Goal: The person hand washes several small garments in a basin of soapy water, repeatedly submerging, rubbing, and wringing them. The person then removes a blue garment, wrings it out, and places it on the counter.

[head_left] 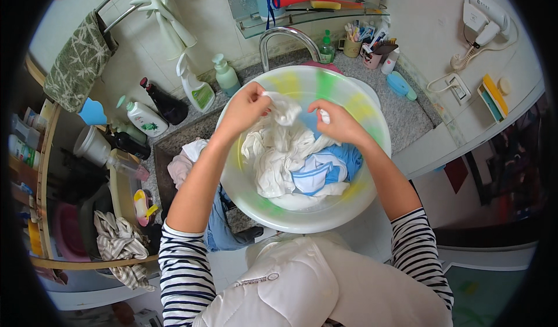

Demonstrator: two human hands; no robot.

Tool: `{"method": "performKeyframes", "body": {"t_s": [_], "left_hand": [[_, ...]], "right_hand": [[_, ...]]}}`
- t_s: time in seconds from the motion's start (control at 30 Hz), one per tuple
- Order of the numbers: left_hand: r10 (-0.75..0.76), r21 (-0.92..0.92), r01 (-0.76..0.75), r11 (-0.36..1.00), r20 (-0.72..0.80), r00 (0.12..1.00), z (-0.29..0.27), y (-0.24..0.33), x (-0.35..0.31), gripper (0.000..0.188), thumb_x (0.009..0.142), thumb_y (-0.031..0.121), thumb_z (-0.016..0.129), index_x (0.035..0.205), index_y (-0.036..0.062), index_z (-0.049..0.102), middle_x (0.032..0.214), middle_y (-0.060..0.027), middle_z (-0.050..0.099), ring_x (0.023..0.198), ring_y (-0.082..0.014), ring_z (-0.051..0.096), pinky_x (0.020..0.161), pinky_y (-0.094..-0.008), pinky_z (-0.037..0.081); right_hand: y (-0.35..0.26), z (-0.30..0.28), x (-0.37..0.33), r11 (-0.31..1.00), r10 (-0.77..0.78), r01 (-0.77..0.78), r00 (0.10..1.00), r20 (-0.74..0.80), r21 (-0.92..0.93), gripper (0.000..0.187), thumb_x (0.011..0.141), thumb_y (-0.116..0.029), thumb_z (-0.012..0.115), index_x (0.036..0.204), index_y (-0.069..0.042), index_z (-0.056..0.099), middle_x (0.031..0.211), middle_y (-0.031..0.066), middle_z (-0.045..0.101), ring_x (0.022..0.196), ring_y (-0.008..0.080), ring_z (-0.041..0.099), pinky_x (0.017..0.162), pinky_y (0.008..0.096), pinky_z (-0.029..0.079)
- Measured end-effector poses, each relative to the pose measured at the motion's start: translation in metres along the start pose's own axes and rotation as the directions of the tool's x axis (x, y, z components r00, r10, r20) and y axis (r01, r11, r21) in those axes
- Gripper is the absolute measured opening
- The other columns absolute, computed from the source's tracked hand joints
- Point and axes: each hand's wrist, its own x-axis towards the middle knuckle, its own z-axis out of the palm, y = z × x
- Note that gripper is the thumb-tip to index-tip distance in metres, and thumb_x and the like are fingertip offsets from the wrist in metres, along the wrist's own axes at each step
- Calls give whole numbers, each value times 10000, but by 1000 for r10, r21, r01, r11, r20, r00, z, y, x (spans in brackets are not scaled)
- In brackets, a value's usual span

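Over the sink, on the speckled grey surface [401, 115], sits a big translucent wash basin [250, 193] with faint green and yellow patches on its wall. Inside it lies a heap of laundry: white cloth on the left and a blue-and-white garment [325, 170] toward the right. Above the heap both hands hold one white cloth [283, 109] stretched between them. The left hand [244, 107] is pinched shut on its upper end, and the right hand [337, 123] is closed on the other part, though just how its fingers grip is hard to make out. The two hands are a little apart, the cloth bridging the gap. Behind the basin a chrome tap [288, 36] arches up. Left of the basin stand a white spray bottle [195, 86] and a pale green pump bottle [225, 74], and a dark bottle [165, 103] lies tilted beside them.
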Motion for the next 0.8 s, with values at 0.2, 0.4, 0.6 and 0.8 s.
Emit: {"method": "performKeyframes", "body": {"t_s": [0.2, 0.4, 0.6, 0.8], "left_hand": [[-12, 12, 10, 1000, 172, 985, -8, 11, -5, 132, 788, 114, 573, 806, 29, 473, 742, -17, 539, 677, -87, 548, 616, -240, 465], [66, -117, -42, 992, 211, 975, 5, 7, -15, 162, 764, 62, 623, 795, 46, 465, 702, 17, 502, 658, -65, 511, 589, -220, 428], [13, 269, -13, 963, 1, 1000, -19, -7, -16, 219, 716, 29, 658, 827, 50, 472, 626, 11, 456, 595, -95, 469, 571, -264, 407], [231, 433, -210, 877, 6, 973, 6, -1, -23, 348, 689, 18, 694, 982, 61, 513, 872, -63, 501, 672, -140, 513, 624, -276, 454]], "right_hand": [[-16, 16, 18, 940, 173, -152, 984, -41, 306, 216, 822, -264, 612, 921, -76, 572, 754, -8, 507, 582, 79, 471, 496, 231, 382], [-3, 37, 25, 781, 371, -490, 862, 345, 387, 268, 801, -292, 596, 871, -34, 607, 643, 14, 535, 479, 85, 451, 414, 242, 352], [-34, 11, 16, 798, 326, -447, 884, 334, 405, 252, 819, -245, 548, 747, -16, 625, 611, 11, 560, 466, 61, 450, 411, 222, 336], [-40, 13, 17, 801, 326, -432, 895, 304, 414, 277, 840, -252, 532, 701, -25, 609, 599, 22, 579, 445, 56, 450, 416, 221, 345]]}}
